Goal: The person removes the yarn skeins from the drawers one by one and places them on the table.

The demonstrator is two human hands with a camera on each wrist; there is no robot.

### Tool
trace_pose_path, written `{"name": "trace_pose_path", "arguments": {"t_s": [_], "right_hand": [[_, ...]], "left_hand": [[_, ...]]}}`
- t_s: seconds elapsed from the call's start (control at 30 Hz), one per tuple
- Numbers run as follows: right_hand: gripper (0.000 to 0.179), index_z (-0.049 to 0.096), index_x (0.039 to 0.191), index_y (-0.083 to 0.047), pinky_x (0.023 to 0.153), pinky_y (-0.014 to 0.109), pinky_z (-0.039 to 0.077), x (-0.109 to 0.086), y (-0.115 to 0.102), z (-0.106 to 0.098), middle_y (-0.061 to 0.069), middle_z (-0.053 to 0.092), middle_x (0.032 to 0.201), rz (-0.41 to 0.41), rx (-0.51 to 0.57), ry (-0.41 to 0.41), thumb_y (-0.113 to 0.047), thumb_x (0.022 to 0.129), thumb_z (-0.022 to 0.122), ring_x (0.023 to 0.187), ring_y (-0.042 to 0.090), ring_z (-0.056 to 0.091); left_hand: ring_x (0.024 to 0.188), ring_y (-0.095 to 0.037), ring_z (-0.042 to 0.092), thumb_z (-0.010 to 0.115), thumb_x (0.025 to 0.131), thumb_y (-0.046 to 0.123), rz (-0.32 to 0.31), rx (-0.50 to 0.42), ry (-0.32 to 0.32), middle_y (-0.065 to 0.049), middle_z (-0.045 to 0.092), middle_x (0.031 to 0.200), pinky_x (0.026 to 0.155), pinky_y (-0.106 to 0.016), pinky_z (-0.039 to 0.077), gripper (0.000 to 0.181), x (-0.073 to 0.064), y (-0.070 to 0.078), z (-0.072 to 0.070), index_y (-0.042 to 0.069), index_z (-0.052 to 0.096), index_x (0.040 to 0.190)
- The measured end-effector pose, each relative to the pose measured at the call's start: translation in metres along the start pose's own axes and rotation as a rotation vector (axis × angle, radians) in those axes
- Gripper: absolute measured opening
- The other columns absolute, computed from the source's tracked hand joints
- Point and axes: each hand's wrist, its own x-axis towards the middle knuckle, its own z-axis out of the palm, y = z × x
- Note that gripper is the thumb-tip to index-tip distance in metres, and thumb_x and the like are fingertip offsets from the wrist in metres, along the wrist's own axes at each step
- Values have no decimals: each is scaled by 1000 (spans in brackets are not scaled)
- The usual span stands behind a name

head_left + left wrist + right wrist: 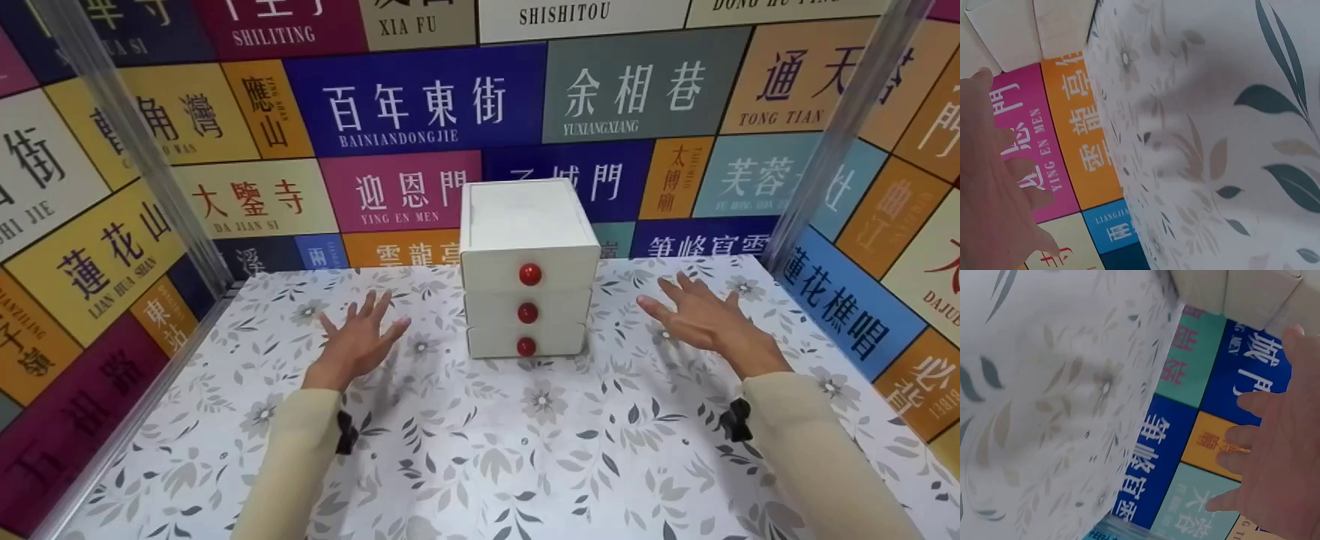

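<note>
A small white drawer box (529,217) stands toward the back of the table, its three drawers closed, each with a round red knob (530,274) on the front. To its left my left hand (355,341) hovers over the table with fingers spread, holding nothing. On the other side my right hand (709,322) is held likewise, fingers apart and apart from the box. The left wrist view shows the left hand (996,180) with a side of the box (1008,28) beyond it. In the right wrist view the right hand (1280,439) is near the box's other side (1258,295).
The table (540,457) has a white cover printed with grey leaves and flowers. Behind it rises a wall (416,97) of coloured panels with lettering. Clear upright posts (142,142) stand at the back left and back right corners.
</note>
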Motion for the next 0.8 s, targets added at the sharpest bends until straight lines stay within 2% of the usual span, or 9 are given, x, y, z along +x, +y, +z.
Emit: {"name": "trace_pose_path", "arguments": {"t_s": [0.17, 0.3, 0.5, 0.57, 0.67, 0.8], "right_hand": [[96, 20, 159, -5, 113, 80, 3, -4, -20, -3, 30, 14, 163, -35, 104, -69, -77, 96, 16, 149, 56, 11], [98, 27, 158, -3, 115, 74, 19, -8, -39, -5, 28, 27, 161, -55, 160, -107, -79, 95, 16, 147, 54, 23], [95, 46, 149, -3, 105, 65, 44, -8, -63, -8, 24, 58, 141, -96, 203, -153, -77, 96, 18, 133, 47, 51], [92, 52, 144, -3, 103, 63, 47, -6, -69, -7, 23, 64, 134, -105, 227, -155, -76, 97, 20, 126, 44, 59], [90, 54, 142, -2, 103, 61, 47, -4, -77, -7, 22, 65, 132, -119, 275, -162, -74, 98, 21, 121, 40, 63], [87, 57, 138, -1, 93, 50, 55, -2, -82, -6, 21, 68, 128, -153, 346, -151, -70, 101, 21, 113, 36, 67]], "left_hand": [[155, -40, 16, 27, 102, 67, 47, -102, 14, -13, 14, 169, 112, -76, -16, 73, 1, 14, 0, 27, 15, 162], [155, -37, 20, 30, 104, 62, 97, -224, 38, -14, 24, 166, 116, -75, -11, 68, 2, 27, -2, 27, 20, 161], [153, -36, 26, 35, 104, 59, 104, -430, 34, -11, 29, 165, 125, -61, 13, 64, 5, 46, -6, 28, 25, 160], [153, -35, 28, 35, 104, 59, 93, -490, 31, -10, 31, 165, 125, -59, 19, 63, 6, 52, -8, 31, 27, 159], [152, -34, 29, 35, 104, 59, 82, -564, 31, -9, 31, 165, 125, -59, 20, 63, 8, 60, -11, 30, 28, 159], [150, -33, 35, 36, 105, 56, 110, -686, 49, -7, 29, 166, 124, -55, 28, 61, 12, 72, -14, 28, 30, 158]]}}
